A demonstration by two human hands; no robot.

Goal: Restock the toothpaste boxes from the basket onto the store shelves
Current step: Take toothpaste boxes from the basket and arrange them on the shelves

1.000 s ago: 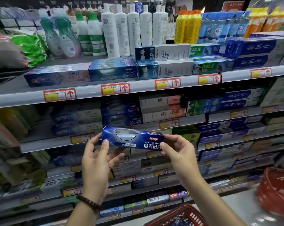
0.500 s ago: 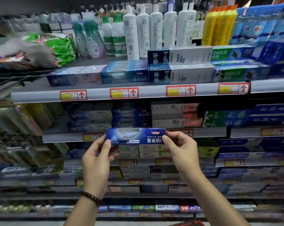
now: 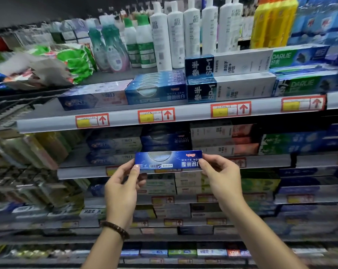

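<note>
I hold a blue "White Now" toothpaste box (image 3: 167,160) level in front of the second shelf (image 3: 261,162). My left hand (image 3: 123,189) pinches its left end and my right hand (image 3: 220,177) pinches its right end. Matching blue boxes (image 3: 158,90) lie stacked on the top shelf (image 3: 193,113), and more of them (image 3: 165,139) sit on the second shelf just behind the held box. The basket is out of view.
White and dark SP-1 boxes (image 3: 230,74) and green Darlie boxes (image 3: 300,84) fill the top shelf to the right. White bottles (image 3: 175,35) stand behind. Crest boxes (image 3: 94,97) lie left of the blue stack. Lower shelves carry several more toothpaste rows.
The view has lifted and shifted, so the red basket has left the frame. The box went from tilted to level and now sits closer to the second shelf.
</note>
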